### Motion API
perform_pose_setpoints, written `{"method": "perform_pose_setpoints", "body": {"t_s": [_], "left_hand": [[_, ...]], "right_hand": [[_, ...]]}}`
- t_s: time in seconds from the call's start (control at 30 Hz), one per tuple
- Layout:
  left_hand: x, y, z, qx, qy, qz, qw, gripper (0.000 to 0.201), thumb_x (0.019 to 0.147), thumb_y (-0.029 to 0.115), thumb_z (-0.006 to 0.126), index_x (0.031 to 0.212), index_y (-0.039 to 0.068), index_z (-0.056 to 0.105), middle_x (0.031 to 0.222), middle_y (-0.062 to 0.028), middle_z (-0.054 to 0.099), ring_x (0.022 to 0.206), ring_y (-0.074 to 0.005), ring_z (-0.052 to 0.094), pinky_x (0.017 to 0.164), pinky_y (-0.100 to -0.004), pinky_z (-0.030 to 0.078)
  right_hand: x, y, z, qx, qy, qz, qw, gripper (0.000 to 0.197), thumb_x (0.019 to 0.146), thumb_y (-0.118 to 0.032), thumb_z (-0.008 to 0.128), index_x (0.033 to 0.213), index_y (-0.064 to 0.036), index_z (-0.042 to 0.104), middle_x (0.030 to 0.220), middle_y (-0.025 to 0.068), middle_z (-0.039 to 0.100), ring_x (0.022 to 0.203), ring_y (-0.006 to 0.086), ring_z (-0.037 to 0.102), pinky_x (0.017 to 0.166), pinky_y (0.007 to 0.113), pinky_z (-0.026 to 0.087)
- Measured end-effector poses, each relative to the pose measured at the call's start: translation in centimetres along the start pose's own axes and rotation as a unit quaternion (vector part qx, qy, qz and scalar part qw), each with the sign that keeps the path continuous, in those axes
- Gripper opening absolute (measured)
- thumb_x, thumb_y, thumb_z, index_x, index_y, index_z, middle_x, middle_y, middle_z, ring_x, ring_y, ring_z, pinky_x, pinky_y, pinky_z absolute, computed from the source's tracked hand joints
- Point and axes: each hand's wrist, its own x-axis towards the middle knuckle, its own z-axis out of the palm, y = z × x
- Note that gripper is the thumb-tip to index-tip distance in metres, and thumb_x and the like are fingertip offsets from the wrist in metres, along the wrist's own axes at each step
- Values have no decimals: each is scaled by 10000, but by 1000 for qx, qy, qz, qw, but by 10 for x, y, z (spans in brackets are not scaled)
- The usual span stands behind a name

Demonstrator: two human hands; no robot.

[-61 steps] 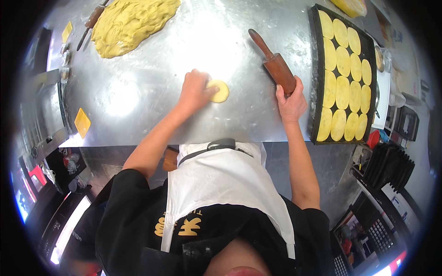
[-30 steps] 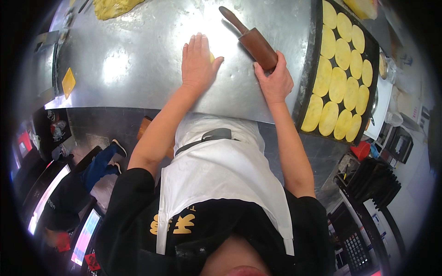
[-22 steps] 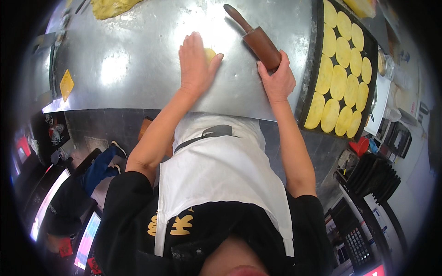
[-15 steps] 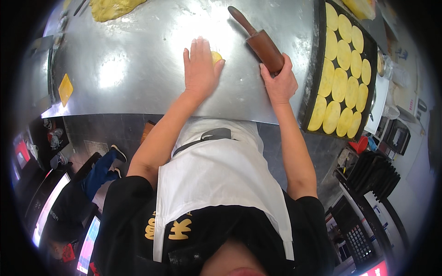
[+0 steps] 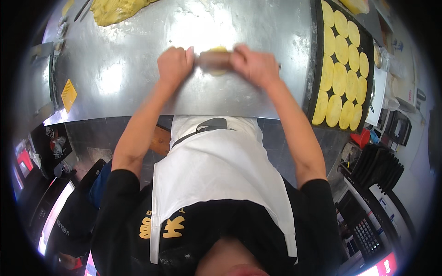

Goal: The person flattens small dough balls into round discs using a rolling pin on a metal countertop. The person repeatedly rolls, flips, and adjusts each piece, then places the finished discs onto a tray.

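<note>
A brown wooden rolling pin (image 5: 215,60) lies crosswise over a small yellow piece of dough (image 5: 218,48), which shows above and below the roller. My left hand (image 5: 175,65) is closed round the pin's left handle. At the other end, my right hand (image 5: 256,66) grips the right handle, its fingers reaching onto the roller's edge. Roller and hands are slightly smeared by motion. Beneath them is the shiny metal worktop (image 5: 138,87).
A black tray (image 5: 317,118) of flat yellow dough ovals stands on the right. At the far left lies a large dough mass (image 5: 117,10). A yellow scraper (image 5: 69,95) sits near the left edge. Behind me at lower left is another person (image 5: 76,218).
The rolling pin has swung from upright at the right to crosswise over the dough. My left hand has left the dough and taken the pin's other handle.
</note>
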Motion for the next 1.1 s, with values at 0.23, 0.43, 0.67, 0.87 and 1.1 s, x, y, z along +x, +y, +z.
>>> {"method": "perform_pose_setpoints", "body": {"t_s": [0.23,0.43,0.67,0.87,1.1], "left_hand": [[48,-14,23,18,10,42,999,559,1062,424,527,671,70,713,746,-165,709,717,-400,677,646,-517,523],[-19,5,12,14,102,83,991,438,958,318,676,590,80,669,632,-121,663,611,-306,639,558,-440,489],[-8,-6,13,4,73,128,989,485,1045,335,616,646,59,631,679,-191,643,646,-409,629,602,-546,485],[25,18,-19,-92,-45,21,994,391,1067,324,652,843,8,709,825,-201,703,768,-415,670,711,-471,545],[44,40,23,-231,-101,97,963,478,933,237,803,1280,-53,648,1065,-235,725,1026,-409,693,920,-466,549]], "right_hand": [[41,22,20,116,137,24,983,520,1024,-613,528,1255,-202,745,980,113,805,943,368,763,861,466,578],[-19,-1,28,112,133,-6,985,603,913,-660,714,1294,-194,735,910,126,802,844,332,776,769,428,595],[-23,1,34,85,105,10,991,715,873,-711,722,1354,-183,703,943,142,804,895,360,780,805,444,599],[-7,13,13,317,58,156,934,610,947,-609,735,1316,-123,729,1078,143,792,842,279,767,825,407,601],[-26,86,45,334,323,232,855,469,1131,-434,519,1312,-33,682,921,84,701,692,164,638,677,342,524]]}}
